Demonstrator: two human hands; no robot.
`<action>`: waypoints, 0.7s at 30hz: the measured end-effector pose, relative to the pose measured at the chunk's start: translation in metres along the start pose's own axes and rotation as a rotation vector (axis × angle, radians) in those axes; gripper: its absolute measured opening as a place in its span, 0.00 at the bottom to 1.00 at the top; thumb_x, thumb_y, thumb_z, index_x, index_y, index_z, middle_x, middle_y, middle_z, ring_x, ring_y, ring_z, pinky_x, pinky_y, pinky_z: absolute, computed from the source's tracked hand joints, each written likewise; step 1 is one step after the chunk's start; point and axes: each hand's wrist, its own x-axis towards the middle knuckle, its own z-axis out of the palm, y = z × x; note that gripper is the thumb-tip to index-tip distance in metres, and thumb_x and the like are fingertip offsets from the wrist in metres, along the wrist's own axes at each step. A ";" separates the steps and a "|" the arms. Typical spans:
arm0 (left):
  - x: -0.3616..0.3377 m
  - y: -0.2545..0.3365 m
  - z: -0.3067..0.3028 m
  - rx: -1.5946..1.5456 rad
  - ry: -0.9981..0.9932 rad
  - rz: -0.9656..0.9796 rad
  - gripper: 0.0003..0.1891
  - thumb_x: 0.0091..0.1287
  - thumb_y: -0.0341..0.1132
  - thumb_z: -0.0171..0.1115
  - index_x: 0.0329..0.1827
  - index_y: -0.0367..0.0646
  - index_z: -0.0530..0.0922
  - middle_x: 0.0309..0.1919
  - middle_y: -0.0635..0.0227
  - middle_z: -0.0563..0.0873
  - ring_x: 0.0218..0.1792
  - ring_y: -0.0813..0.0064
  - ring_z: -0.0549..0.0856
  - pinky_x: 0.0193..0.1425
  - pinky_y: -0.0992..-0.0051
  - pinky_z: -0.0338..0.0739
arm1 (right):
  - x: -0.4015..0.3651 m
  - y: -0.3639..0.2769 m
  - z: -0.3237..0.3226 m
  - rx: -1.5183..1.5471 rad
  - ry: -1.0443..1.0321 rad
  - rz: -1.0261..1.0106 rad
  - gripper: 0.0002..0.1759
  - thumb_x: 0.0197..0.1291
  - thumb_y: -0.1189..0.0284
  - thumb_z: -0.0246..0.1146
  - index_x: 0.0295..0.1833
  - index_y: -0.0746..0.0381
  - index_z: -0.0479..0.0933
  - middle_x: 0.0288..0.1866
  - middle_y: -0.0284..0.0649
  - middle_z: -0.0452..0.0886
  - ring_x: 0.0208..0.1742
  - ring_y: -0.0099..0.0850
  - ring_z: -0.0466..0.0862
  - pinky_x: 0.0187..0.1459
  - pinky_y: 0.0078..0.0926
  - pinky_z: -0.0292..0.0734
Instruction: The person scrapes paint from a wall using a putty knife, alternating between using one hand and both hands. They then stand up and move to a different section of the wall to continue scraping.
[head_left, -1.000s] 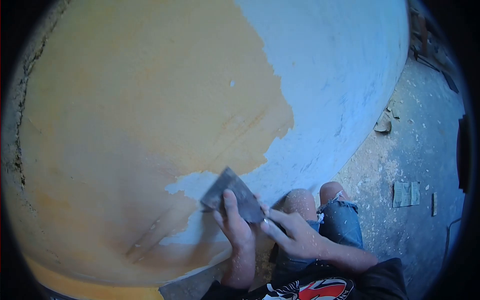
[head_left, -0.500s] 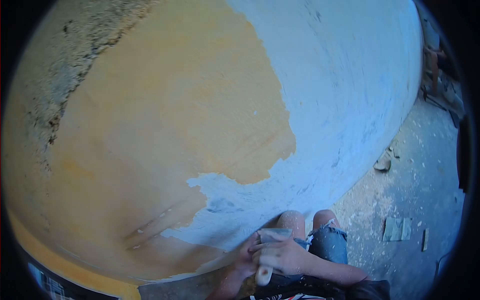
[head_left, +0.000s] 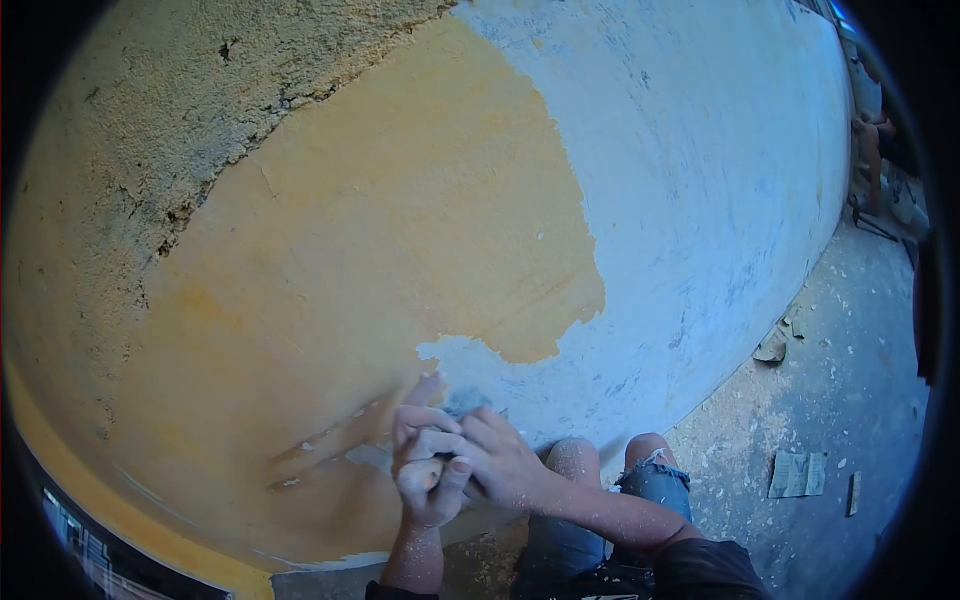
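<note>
Both my hands are together low against a big curved surface, around a putty knife. My left hand has its fingers curled round the handle, whose rounded butt shows between the fingers. Pressing over it from the right is my right hand, its fingers overlapping the left ones. The blade is mostly hidden by the hands. Ahead of them lies the ragged edge between the yellow-tan coating and the pale blue-white area.
Rough, crumbly material covers the surface's upper left. Flakes dot the grey floor at right, with a creased paper sheet, a thin strip and broken chunks. Another person's limb shows at the far right.
My hands have moved up and left from near my knees onto the coated surface, taking the putty knife with them. The view has shifted slightly.
</note>
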 end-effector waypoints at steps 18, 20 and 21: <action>0.070 0.017 -0.046 -0.693 0.025 0.271 0.27 0.75 0.42 0.43 0.13 0.50 0.54 0.07 0.76 0.56 0.06 0.83 0.53 0.10 0.80 0.49 | 0.096 0.031 0.044 -0.106 0.283 -0.305 0.13 0.41 0.65 0.67 0.21 0.57 0.69 0.21 0.33 0.69 0.25 0.31 0.73 0.28 0.32 0.65; 0.067 0.016 -0.046 -0.719 0.041 0.265 0.27 0.75 0.42 0.43 0.13 0.50 0.53 0.07 0.76 0.56 0.05 0.83 0.52 0.10 0.80 0.50 | 0.094 0.034 0.045 -0.101 0.275 -0.304 0.12 0.43 0.65 0.67 0.22 0.57 0.70 0.21 0.33 0.70 0.25 0.31 0.74 0.28 0.31 0.66; 0.067 0.014 -0.044 -0.745 0.058 0.261 0.27 0.75 0.42 0.43 0.12 0.50 0.53 0.06 0.76 0.56 0.05 0.83 0.52 0.09 0.80 0.51 | 0.091 0.037 0.044 -0.125 0.288 -0.305 0.11 0.44 0.65 0.66 0.22 0.56 0.71 0.21 0.32 0.70 0.26 0.30 0.74 0.28 0.30 0.66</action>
